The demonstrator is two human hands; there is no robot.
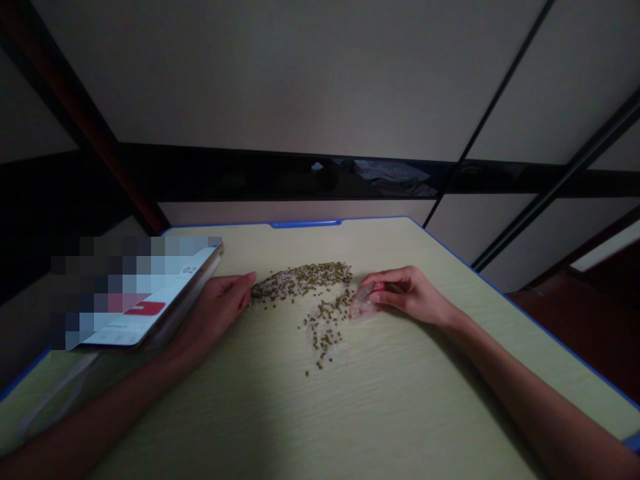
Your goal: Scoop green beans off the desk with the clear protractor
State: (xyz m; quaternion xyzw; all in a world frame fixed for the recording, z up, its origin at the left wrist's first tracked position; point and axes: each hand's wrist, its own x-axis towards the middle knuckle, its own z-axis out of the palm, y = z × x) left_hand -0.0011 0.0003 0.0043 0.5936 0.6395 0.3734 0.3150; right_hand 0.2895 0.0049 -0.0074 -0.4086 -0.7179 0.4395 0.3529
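Observation:
Small green beans, like mung beans (320,272), lie in a long band across the middle of the table, with paler bits among them. A looser patch of beans (325,327) trails toward me. My right hand (405,293) pinches a clear, fan-shaped plastic piece with red marks, much like a protractor (363,305); its edge is beside the loose beans. At the band's left end rests my left hand (227,298), fingers curled together and thumb toward the beans. Whether anything is between those fingers is hidden.
A tablet (150,307) with a lit screen stands tilted at the left, a pale cable (60,393) near it. The pale table (380,413) has a blue rim and a blue handle (306,224) at its far edge. Large cabinet panels (280,80) rise behind.

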